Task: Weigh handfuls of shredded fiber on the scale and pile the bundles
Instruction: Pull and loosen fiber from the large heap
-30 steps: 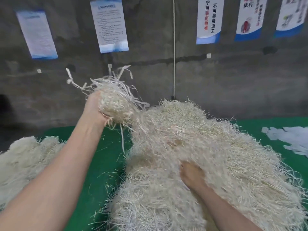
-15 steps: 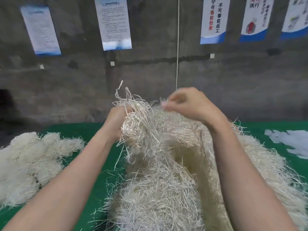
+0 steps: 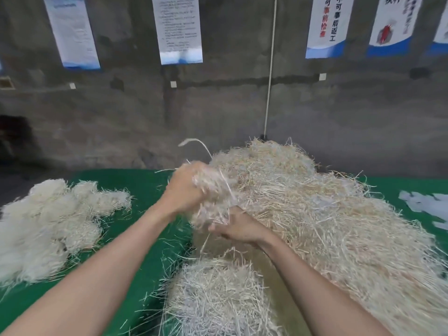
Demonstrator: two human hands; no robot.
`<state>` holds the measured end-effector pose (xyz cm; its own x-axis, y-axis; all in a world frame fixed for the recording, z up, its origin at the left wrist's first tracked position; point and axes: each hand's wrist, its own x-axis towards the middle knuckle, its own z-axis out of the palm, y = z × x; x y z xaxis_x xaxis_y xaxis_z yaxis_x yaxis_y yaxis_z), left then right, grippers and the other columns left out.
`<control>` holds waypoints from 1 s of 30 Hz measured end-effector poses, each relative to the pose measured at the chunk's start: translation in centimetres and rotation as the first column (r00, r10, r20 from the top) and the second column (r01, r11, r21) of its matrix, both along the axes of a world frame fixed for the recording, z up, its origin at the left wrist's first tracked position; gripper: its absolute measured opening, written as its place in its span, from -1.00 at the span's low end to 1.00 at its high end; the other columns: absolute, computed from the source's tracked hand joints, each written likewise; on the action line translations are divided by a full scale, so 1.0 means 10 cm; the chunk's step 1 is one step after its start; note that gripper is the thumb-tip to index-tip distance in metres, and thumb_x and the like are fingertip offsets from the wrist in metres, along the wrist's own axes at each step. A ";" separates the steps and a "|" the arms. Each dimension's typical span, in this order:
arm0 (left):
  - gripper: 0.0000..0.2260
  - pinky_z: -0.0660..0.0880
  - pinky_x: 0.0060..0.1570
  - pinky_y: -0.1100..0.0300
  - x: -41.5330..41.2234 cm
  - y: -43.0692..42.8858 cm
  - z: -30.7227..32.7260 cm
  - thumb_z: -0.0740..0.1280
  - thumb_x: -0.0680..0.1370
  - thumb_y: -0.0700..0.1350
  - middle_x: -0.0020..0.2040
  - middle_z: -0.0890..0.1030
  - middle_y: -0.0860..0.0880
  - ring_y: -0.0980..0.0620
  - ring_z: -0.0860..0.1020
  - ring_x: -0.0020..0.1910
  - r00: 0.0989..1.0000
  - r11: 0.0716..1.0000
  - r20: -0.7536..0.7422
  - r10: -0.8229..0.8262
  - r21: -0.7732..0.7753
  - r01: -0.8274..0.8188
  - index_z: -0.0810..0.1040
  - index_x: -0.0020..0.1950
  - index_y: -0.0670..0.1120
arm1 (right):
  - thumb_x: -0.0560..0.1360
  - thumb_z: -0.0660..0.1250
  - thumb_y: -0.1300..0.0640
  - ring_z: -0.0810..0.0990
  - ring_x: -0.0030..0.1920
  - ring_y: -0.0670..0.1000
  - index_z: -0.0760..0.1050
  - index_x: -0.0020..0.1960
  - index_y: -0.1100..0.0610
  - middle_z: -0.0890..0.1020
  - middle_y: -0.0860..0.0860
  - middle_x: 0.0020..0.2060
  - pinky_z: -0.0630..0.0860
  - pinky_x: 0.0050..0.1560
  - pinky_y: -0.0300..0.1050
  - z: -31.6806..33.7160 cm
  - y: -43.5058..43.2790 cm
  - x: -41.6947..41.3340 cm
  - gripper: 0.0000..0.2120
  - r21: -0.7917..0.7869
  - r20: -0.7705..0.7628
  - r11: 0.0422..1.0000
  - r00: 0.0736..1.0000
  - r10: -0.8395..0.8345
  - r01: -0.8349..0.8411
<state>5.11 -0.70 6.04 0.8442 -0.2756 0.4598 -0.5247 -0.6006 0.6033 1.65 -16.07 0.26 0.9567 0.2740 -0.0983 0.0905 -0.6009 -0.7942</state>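
Over the green worktop (image 3: 145,185), the right hand (image 3: 240,226) grips a fiber handful (image 3: 213,190) from below; the left hand (image 3: 184,192) clutches its top, against the big heap (image 3: 327,226) behind. Tangled strands may drag extra fiber along, skewing the weight.

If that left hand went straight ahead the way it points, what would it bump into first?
The left hand, gripping a handful, would probably meet the big fiber heap first.

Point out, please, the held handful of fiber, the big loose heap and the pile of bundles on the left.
handful of fiber (image 3: 213,187): head view, middle of the clump.
loose heap (image 3: 327,226): head view, middle of its slope.
pile of bundles (image 3: 48,221): head view, its centre.
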 end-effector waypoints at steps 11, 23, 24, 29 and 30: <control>-0.75 0.37 -0.45 0.24 0.14 -0.25 -0.46 0.29 0.48 -0.22 -0.42 0.44 -0.01 0.07 0.37 -0.48 0.952 0.970 -0.206 0.225 0.136 -0.199 0.36 -0.38 -0.10 | 0.49 0.29 0.29 0.48 -0.13 -0.16 0.41 0.02 -0.04 0.47 -0.14 -0.03 0.48 -0.17 -0.28 0.08 -0.32 0.10 -0.75 0.147 0.328 0.981 0.929 -0.170 0.128; -0.77 0.61 -0.29 -0.06 0.33 -0.08 -0.01 0.14 0.60 -0.04 -0.23 0.65 -0.14 -0.12 0.65 -0.30 0.736 0.255 -0.432 -0.521 -0.902 -0.348 0.48 -0.05 -0.16 | 0.61 0.07 0.25 0.51 0.06 0.14 0.25 -0.03 0.07 0.54 0.09 -0.01 0.34 -0.05 -0.10 -0.78 -0.90 0.04 -0.90 -0.616 0.185 0.763 0.978 -0.098 0.194; -0.76 0.61 -0.25 -0.09 0.31 -0.06 -0.02 0.14 0.59 -0.02 -0.15 0.64 -0.15 -0.14 0.65 -0.26 0.729 0.282 -0.439 -0.525 -0.898 -0.338 0.48 -0.01 -0.18 | 0.59 0.11 0.24 0.51 0.01 0.09 0.26 -0.04 0.04 0.51 0.00 -0.09 0.39 -0.05 -0.11 -0.71 -0.89 0.03 -0.88 -0.553 0.167 0.812 0.979 -0.113 0.188; -0.75 0.56 -0.15 0.04 0.22 0.12 -0.15 0.17 0.59 -0.17 -0.23 0.63 -0.13 -0.09 0.64 -0.29 0.771 0.436 -0.517 -0.372 -0.831 -0.346 0.45 0.25 -0.10 | 0.40 0.44 0.14 0.49 0.21 -0.02 0.25 0.41 -0.07 0.45 -0.04 0.27 0.50 0.14 -0.14 0.17 -0.76 -0.08 -0.35 -0.202 0.196 0.973 0.978 -0.067 0.107; -0.76 0.58 -0.14 0.02 0.18 0.15 -0.19 0.19 0.58 -0.20 -0.17 0.64 -0.14 -0.10 0.65 -0.20 0.798 0.502 -0.540 -0.269 -0.786 -0.362 0.46 0.24 -0.12 | 0.36 0.47 0.08 0.41 0.31 -0.05 0.21 0.42 -0.15 0.39 -0.09 0.34 0.41 0.27 -0.10 0.38 -0.69 -0.13 -0.28 -0.145 0.307 0.985 0.951 -0.040 0.088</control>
